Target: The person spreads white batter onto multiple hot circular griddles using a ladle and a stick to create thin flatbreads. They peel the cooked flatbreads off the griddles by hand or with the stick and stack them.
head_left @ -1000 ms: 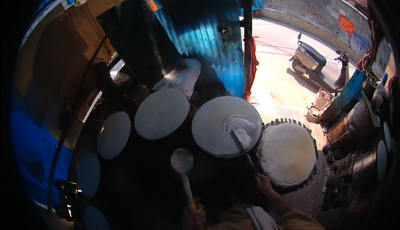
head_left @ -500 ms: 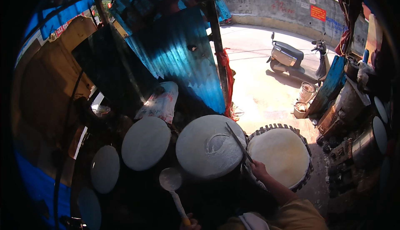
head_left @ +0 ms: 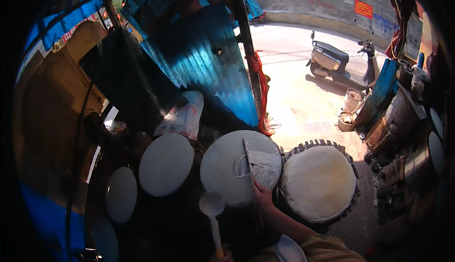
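Observation:
My right hand (head_left: 262, 195) is closed round the near end of a long thin spatula (head_left: 248, 160). Its blade lies across a large round white surface (head_left: 220, 167), where a whitish wet-looking layer shows streaks to the right of the blade. At the bottom edge my left hand (head_left: 228, 252), mostly in shadow, grips the yellow-ended handle of a ladle (head_left: 212, 204). The ladle's round bowl, coated white, is over the near edge of that surface. A second round surface (head_left: 320, 183), cream-white with a notched dark rim, stands to the right of my right hand.
More round pale discs (head_left: 167, 165) stand in a row to the left. Behind them lean a white printed sack (head_left: 182, 117) and blue corrugated sheeting (head_left: 208, 58). Buckets (head_left: 351, 100) and a parked scooter (head_left: 329, 58) are outside at the right. Clutter and a blue board (head_left: 382, 84) line the right side.
My right hand has swung the spatula leftward from the right edge of the round surface toward its middle, leaving a streaked layer behind. The ladle has shifted slightly right and down.

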Available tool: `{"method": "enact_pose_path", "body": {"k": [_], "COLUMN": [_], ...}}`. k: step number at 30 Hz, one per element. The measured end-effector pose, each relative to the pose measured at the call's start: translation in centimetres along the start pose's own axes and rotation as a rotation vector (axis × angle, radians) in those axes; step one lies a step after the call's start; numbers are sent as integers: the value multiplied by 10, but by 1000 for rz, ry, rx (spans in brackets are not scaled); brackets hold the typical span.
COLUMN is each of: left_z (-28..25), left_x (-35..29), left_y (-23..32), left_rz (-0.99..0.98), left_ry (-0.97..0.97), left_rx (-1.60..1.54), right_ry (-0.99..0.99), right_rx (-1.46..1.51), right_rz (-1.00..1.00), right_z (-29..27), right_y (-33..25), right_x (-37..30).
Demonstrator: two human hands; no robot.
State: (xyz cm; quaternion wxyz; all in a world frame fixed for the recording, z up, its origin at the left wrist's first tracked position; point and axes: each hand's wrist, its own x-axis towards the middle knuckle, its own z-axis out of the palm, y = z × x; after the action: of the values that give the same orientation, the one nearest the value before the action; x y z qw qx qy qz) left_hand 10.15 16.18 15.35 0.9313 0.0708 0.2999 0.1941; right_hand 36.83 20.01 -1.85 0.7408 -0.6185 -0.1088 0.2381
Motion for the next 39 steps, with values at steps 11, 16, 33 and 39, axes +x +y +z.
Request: {"method": "enact_pose_path", "body": {"k": [11, 16, 33, 39], "left_z": [11, 11, 84, 69], "left_x": [-5, -14, 136, 168], "left_y": [2, 4, 20, -52], "left_rz": [-27, 33, 156, 149], "left_ry": [87, 61, 48, 488], "left_rx": [-26, 12, 598, 630], "right_ry": [-118, -218, -492, -79], "right_rx": [109, 88, 94, 197], "right_rz": [359, 274, 583, 387], "right_z": [-8, -96, -131, -81], "right_y": [-12, 4, -36, 12], "right_x": [-25, 21, -46, -71]}}
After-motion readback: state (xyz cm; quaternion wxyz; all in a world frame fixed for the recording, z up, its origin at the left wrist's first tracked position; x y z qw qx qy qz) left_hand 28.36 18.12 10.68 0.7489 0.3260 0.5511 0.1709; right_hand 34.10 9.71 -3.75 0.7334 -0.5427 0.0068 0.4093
